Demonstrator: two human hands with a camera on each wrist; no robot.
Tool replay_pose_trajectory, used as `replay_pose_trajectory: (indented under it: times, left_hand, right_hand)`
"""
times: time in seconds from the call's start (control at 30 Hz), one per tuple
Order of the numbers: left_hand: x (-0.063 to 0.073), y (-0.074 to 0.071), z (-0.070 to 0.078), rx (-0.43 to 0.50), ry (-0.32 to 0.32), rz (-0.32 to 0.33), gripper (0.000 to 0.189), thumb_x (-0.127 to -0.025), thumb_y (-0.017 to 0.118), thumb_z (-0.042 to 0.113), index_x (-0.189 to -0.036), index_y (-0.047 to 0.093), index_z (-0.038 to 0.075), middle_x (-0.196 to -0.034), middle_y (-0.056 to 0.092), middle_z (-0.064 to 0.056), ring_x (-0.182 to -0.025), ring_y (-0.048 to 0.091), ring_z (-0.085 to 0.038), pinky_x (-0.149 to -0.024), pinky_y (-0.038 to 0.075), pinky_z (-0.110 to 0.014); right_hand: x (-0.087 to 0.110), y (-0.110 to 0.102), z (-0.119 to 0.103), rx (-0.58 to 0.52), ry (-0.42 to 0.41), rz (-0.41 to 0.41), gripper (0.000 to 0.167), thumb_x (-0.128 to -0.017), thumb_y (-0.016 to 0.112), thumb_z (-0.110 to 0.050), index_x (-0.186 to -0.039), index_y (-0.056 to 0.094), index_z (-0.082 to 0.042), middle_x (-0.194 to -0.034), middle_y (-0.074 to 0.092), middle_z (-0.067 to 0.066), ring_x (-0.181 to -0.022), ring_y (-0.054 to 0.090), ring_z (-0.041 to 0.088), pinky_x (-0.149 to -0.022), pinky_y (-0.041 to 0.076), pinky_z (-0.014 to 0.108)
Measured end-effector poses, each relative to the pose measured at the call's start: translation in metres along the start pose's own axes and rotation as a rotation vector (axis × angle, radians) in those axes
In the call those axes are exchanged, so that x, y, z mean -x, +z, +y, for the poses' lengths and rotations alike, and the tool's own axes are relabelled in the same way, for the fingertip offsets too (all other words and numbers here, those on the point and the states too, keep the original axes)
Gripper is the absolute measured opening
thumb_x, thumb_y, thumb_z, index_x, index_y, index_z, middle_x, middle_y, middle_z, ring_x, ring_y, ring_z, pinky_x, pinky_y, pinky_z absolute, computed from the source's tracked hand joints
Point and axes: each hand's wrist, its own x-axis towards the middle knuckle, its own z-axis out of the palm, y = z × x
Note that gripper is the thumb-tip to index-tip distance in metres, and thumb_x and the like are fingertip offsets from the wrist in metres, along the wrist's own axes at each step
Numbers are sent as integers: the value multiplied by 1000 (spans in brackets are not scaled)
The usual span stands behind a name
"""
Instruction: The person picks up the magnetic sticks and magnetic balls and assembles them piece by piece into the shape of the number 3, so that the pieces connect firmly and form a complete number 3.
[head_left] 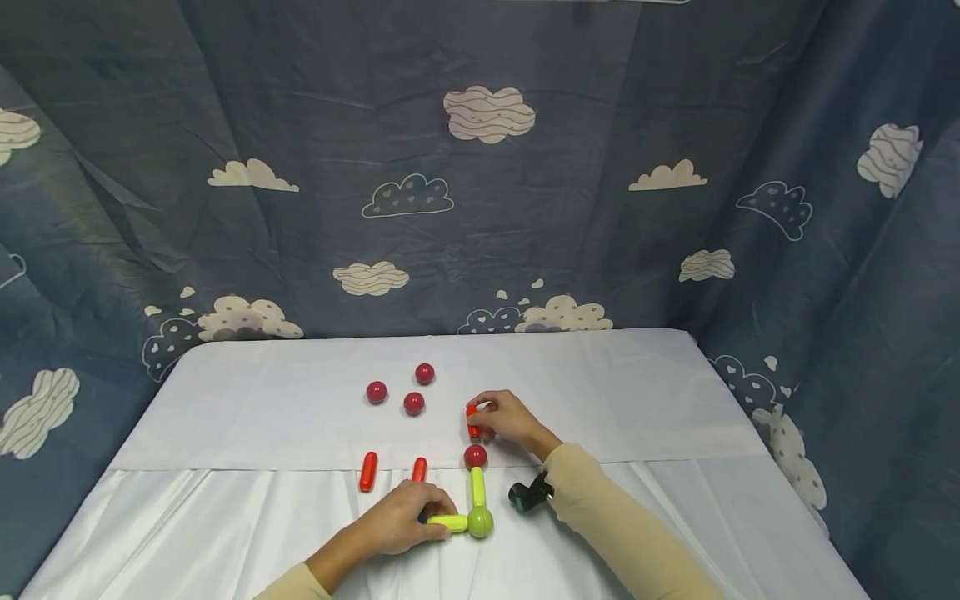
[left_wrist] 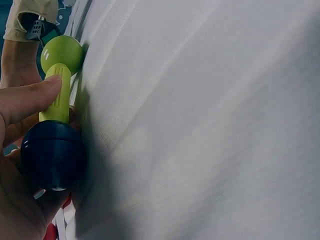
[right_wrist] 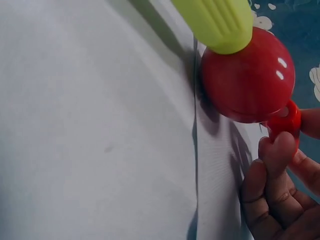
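Evidently I'm at a joining step on the white-clothed bench [head_left: 637, 392]. Left of the glossy lime-green ball [head_left: 480, 522], my left hand [head_left: 405, 517] grips a ribbed, plastic-looking lime-green rod [head_left: 452, 523]; beyond that ball, my right hand [head_left: 517, 419] pinches a rounded red rod [head_left: 472, 422] near a shiny red ball [head_left: 476, 456]. Seating it likely calls for alignment and pressure.

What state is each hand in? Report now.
Left hand: closed, holding a yellow-green, plastic-looking rod.
Right hand: closed, holding a red, plastic-looking rod.
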Motion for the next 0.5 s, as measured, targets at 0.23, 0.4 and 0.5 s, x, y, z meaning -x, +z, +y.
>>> replay_pose_trajectory:
  times: [0.23,0.4,0.5]
  left_hand:
    - [0,0,0,1,-7,-1,14,-83,76,19,-95,71,15,-79,58,16,-73,51,-2,-69,44,-22]
    - [1,0,0,6,-5,-1,14,-83,76,19,-95,71,15,-79,58,16,-73,51,-1,-69,44,-22]
    - [1,0,0,5,2,1,14,-83,76,19,-95,71,15,-79,57,16,-73,51,-1,-69,44,-21]
  right_hand:
    - [4,2,0,23,-6,3,28,-87,67,-10,-114,63,-2,-72,63,4,-57,54,14,-54,44,24]
    - [6,3,1,44,-8,0,27,-87,67,-10,-113,63,-3,-70,62,3,-54,51,14,-53,42,23]
    - [7,3,2,53,-3,-3,25,-87,67,-9,-111,64,-3,-68,62,2,-50,49,13,-50,41,22]
